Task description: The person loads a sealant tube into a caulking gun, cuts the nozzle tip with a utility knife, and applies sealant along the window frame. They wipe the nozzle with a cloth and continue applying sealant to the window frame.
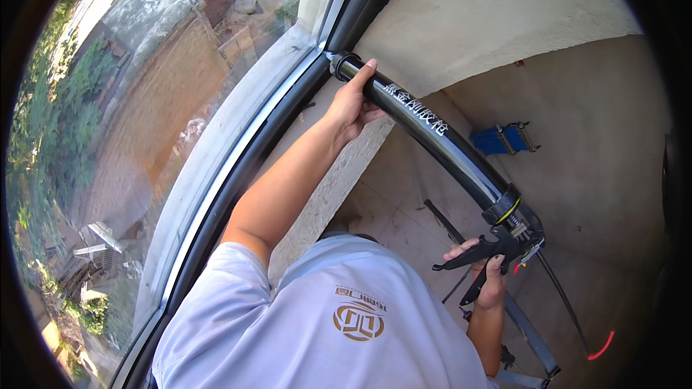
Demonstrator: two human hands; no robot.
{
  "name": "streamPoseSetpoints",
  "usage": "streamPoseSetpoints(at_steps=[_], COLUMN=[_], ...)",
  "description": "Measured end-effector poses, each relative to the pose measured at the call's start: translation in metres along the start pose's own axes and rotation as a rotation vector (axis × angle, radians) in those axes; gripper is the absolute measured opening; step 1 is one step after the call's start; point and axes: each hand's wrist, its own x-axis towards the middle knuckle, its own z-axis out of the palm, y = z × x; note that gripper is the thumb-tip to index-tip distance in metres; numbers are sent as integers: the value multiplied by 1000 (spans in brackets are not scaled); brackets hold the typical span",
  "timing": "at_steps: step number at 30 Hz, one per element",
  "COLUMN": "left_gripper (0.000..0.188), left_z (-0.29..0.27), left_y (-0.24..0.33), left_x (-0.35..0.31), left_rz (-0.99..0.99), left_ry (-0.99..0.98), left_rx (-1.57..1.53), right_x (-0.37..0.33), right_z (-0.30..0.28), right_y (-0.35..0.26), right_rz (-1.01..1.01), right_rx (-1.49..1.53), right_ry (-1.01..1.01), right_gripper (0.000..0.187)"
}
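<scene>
A long black caulking gun (440, 150) slants across the view, its front end up at the corner of the dark window frame (238, 155). My left hand (350, 106) is closed round the barrel close behind the front cap. The nozzle tip is mostly hidden against the frame. Lower right, my right hand (491, 287) grips the handle, its fingers around the black trigger (465, 256). A yellow ring circles the barrel's rear cap. From the back of the gun, a thin dark rod (562, 295) runs down to a curved red end.
Window glass (144, 144) fills the left, with earth, rubble and plants outside. A rough concrete sill (328, 205) runs beside the frame, below a pale wall (490, 14). Blue folded gear (501, 139) and grey metal legs (530, 338) stand on the floor side.
</scene>
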Motion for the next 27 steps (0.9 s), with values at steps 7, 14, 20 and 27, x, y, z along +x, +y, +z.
streamPoseSetpoints(at_steps=[7, 14, 20, 27], left_gripper=[49, 51, 48, 47], left_z=[0, 1, 4, 5], left_y=[-3, -4, -1, 0], left_x=[-2, -1, -4, -6], left_rz=[24, -3, 3, -1], left_ry=[28, 61, 78, 97], left_rx=[-8, 35, 39, 75], right_x=[-2, -2, -1, 4], right_z=[4, 11, 11, 4], right_y=[-11, -11, -11, -17], right_rz=[4, 0, 4, -33], right_rx=[-41, 64, 154, 16], right_ry=[-17, 15, -10, -32], right_gripper=[68, 73, 69, 66])
